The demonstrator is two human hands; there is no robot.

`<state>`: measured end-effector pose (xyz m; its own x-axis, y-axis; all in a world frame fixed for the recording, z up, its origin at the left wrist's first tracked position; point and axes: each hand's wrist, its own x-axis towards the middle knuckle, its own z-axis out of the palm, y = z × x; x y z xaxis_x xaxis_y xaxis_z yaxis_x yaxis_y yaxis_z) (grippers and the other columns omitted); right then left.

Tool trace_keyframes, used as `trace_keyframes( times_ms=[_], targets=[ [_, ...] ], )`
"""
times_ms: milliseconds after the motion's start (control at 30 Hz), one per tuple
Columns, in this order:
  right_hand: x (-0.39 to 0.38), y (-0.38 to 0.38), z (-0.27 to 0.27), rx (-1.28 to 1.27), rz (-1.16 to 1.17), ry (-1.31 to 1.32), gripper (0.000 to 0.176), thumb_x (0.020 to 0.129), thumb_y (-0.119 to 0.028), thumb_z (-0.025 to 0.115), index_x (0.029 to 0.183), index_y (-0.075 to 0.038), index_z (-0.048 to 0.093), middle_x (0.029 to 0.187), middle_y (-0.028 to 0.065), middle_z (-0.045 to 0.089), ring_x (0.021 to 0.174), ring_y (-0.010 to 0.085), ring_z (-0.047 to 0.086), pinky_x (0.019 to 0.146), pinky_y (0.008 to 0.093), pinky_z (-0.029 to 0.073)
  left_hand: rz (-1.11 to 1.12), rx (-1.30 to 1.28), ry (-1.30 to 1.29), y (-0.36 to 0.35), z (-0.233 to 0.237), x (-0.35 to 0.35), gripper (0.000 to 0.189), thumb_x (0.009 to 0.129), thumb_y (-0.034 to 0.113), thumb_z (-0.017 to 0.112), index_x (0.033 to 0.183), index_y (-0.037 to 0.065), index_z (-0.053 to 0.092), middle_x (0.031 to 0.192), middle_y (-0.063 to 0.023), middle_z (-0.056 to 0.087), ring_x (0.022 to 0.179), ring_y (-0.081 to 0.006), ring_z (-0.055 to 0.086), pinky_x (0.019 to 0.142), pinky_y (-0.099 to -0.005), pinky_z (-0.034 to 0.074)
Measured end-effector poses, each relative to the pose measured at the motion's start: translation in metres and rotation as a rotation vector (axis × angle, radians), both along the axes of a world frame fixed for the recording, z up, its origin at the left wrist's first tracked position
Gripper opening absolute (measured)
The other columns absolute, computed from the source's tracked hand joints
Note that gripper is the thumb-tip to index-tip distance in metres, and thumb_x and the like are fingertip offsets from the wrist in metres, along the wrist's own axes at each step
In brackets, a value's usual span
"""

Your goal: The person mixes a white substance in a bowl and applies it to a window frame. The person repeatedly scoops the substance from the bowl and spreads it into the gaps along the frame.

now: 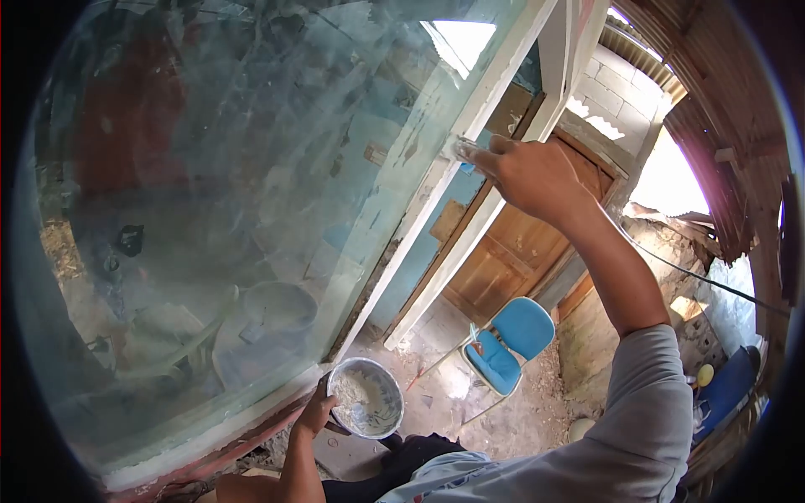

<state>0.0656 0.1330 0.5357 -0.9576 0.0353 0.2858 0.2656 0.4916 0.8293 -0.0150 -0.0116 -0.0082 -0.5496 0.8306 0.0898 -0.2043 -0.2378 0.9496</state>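
Down at the bottom centre, my left hand (317,412) grips the rim of a round metal bowl (392,401). Inside lies a whitish putty-like paste (356,394), some of it smeared on the wall. My right arm is stretched up and to the right. Its hand (532,178) is closed around what looks like a putty knife (466,150), mostly hidden by the fingers. The tool's tip touches or nearly touches the white window frame (434,186), which has rough, patchy spots. Left of the frame is a large smeared glass pane (210,193).
A blue-seated chair (521,329) stands on the dirt-strewn floor, something small on its seat. Behind it is a brown wooden door (503,260). A dark cable (696,275) crosses at right. A blue object (728,387) sits at the far right.
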Motion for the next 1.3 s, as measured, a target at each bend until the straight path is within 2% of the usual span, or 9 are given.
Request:
trace_keyframes(
  times_ms=[133,367,533,833,1000,1100,1167,1267,1300],
  targets=[
    [0.004,0.011,0.039,0.104,0.130,0.296,0.033,0.101,-0.022,0.049,0.131,-0.025,0.063,0.104,0.0109,0.068,0.085,0.0336,0.070,0.071,0.0462,0.059,0.013,0.032,-0.022,0.000,-0.001,0.000,0.071,0.082,0.012,0.052,0.150,0.003,0.034,0.147,-0.0142,0.044,0.139,-0.0267,0.037,0.117,-0.0350,0.025],
    [-0.009,0.034,0.077,0.144,0.111,0.338,0.034,0.098,-0.022,0.055,0.131,-0.026,0.064,0.100,0.0115,0.068,0.089,0.0331,0.069,0.074,0.0463,0.057,0.008,-0.019,0.032,-0.003,0.010,0.001,0.073,0.082,0.012,0.053,0.152,0.004,0.032,0.149,-0.0141,0.042,0.139,-0.0268,0.037,0.117,-0.0351,0.025],
    [-0.010,0.013,0.023,-0.008,0.005,0.214,0.032,0.101,-0.019,0.048,0.128,-0.021,0.065,0.107,0.0124,0.068,0.091,0.0331,0.070,0.075,0.0474,0.058,-0.010,-0.013,0.039,-0.004,0.011,0.001,0.074,0.083,0.011,0.052,0.153,0.004,0.031,0.151,-0.0135,0.040,0.142,-0.0260,0.034,0.118,-0.0349,0.024],
    [-0.010,0.016,-0.088,-0.107,0.015,0.031,0.032,0.095,-0.012,0.051,0.125,-0.009,0.061,0.108,0.0148,0.065,0.076,0.0285,0.072,0.054,0.0427,0.057,-0.031,-0.012,0.042,-0.002,0.008,0.002,0.077,0.083,0.011,0.051,0.155,0.004,0.027,0.154,-0.0131,0.036,0.144,-0.0259,0.031,0.119,-0.0355,0.022],
    [0.002,0.018,-0.127,-0.302,0.102,-0.151,0.037,0.095,-0.012,0.050,0.130,-0.016,0.060,0.102,0.0132,0.064,0.071,0.0283,0.071,0.051,0.0430,0.057,-0.050,-0.025,-0.118,-0.015,0.045,0.011,0.080,0.082,0.010,0.052,0.157,0.006,0.024,0.155,-0.0141,0.034,0.145,-0.0265,0.029,0.119,-0.0357,0.023],
    [0.006,0.021,-0.098,-0.193,0.083,0.089,0.047,0.093,-0.013,0.054,0.139,-0.022,0.052,0.098,0.0125,0.064,0.068,0.0313,0.068,0.051,0.0424,0.056,-0.002,0.027,0.048,0.001,-0.004,0.003,0.078,0.083,0.010,0.053,0.156,0.003,0.026,0.155,-0.0141,0.034,0.146,-0.0269,0.028,0.120,-0.0357,0.020],
    [0.010,0.043,-0.076,-0.358,0.421,0.354,0.043,0.092,-0.014,0.058,0.135,-0.017,0.057,0.087,0.0147,0.067,0.066,0.0319,0.068,0.054,0.0429,0.055,-0.021,0.010,0.040,-0.002,0.001,0.003,0.076,0.083,0.010,0.053,0.154,0.002,0.028,0.155,-0.0140,0.035,0.145,-0.0268,0.028,0.120,-0.0356,0.020],
    [0.013,0.020,-0.059,-0.853,0.273,0.546,0.020,0.094,-0.016,0.061,0.108,-0.003,0.067,0.065,0.0205,0.064,0.064,0.0340,0.069,0.063,0.0456,0.052,-0.029,0.005,-0.010,-0.001,-0.001,0.002,0.074,0.083,0.010,0.052,0.154,0.003,0.030,0.153,-0.0132,0.037,0.144,-0.0262,0.030,0.119,-0.0354,0.022],
    [0.012,0.016,-0.061,-0.868,0.268,0.560,0.020,0.094,-0.016,0.061,0.108,-0.003,0.067,0.065,0.0205,0.064,0.064,0.0340,0.069,0.063,0.0456,0.052,-0.030,-0.004,-0.019,-0.001,0.001,0.003,0.074,0.084,0.010,0.052,0.154,0.003,0.030,0.153,-0.0128,0.038,0.143,-0.0261,0.031,0.119,-0.0355,0.023]
  ],
)
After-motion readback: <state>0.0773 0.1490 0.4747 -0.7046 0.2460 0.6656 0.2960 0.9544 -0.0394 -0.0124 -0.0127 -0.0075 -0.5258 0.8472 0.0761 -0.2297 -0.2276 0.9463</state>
